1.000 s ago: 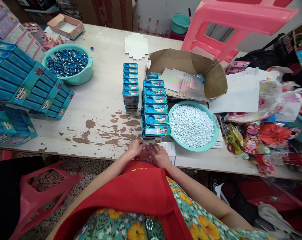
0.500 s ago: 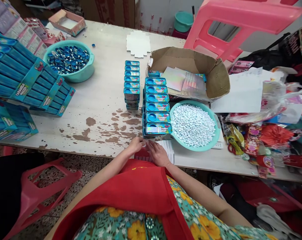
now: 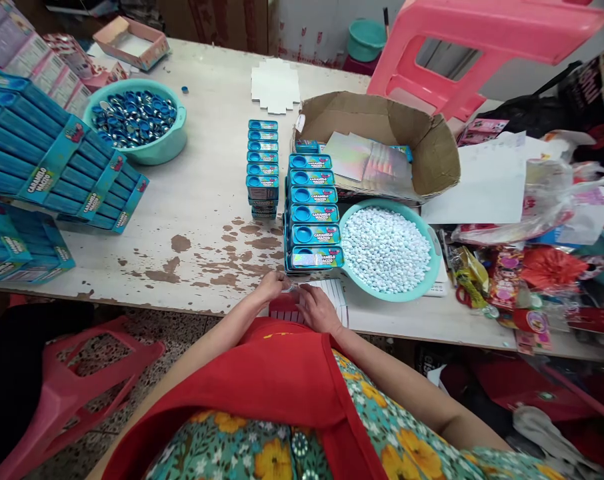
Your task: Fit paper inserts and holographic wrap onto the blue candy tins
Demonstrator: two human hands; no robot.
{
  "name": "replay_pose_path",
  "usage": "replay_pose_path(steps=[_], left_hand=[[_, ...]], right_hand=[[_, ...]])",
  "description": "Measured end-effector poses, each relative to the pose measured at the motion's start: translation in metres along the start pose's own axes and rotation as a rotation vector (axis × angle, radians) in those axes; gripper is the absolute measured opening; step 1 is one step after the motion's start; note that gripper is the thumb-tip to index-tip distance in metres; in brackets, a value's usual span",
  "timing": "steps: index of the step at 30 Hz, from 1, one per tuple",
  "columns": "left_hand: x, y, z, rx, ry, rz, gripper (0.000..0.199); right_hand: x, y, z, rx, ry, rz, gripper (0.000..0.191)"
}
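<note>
At the table's front edge, my left hand (image 3: 271,287) is closed, its fingertips pinched round something small, pale and shiny that I cannot make out. Just to its right, my right hand (image 3: 320,310) has its fingers bent and close together over white striped sheets (image 3: 338,300); what they hold, if anything, is hidden. Between and below the hands lies a dark red striped piece (image 3: 283,308). Directly beyond them stands a row of blue tins (image 3: 315,213) printed "CARAMELO MACIZO", and a round bowl of white candies (image 3: 387,253) is at its right.
A narrower row of blue tins (image 3: 263,157) stands further back. A cardboard box (image 3: 435,157) holds shiny sheets. To the left are a bowl of blue and silver caps (image 3: 175,143) and stacked blue packs (image 3: 57,153). Wrappers and scissors (image 3: 465,297) crowd the right side.
My hands have drawn slightly apart, the left one shifting a little to the left. The tins and bowls stay in place.
</note>
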State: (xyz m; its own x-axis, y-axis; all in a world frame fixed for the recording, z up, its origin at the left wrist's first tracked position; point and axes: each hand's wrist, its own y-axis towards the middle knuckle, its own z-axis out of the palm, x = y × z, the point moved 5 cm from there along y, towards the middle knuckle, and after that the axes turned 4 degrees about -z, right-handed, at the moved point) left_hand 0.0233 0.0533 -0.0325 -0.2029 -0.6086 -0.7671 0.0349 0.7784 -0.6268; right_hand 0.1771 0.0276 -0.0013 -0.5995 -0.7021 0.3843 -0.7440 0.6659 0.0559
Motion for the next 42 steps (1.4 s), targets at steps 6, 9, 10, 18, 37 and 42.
replay_pose_path(steps=[6, 9, 10, 18, 37, 42], left_hand=[[-0.004, -0.001, 0.000, 0.013, -0.018, 0.002, 0.013], [-0.005, -0.003, 0.000, 0.019, -0.028, -0.001, 0.014], [-0.005, -0.003, 0.000, 0.020, -0.031, -0.002, 0.014], [-0.002, 0.000, 0.000, 0.018, -0.029, -0.016, 0.014], [-0.004, 0.007, -0.002, -0.043, 0.235, -0.011, 0.011], [-0.015, -0.002, -0.009, -0.138, 0.375, 0.015, 0.012]], right_hand=[[0.000, 0.006, 0.005, 0.073, 0.010, 0.089, 0.052], [0.000, 0.007, 0.006, 0.081, 0.011, 0.117, 0.056], [0.000, 0.007, 0.006, 0.087, 0.006, 0.119, 0.056], [0.000, 0.004, 0.004, 0.091, 0.026, 0.079, 0.044], [0.002, 0.005, -0.012, -0.054, 0.037, 0.032, 0.019], [0.022, 0.010, -0.073, -0.155, 0.250, 0.052, 0.016]])
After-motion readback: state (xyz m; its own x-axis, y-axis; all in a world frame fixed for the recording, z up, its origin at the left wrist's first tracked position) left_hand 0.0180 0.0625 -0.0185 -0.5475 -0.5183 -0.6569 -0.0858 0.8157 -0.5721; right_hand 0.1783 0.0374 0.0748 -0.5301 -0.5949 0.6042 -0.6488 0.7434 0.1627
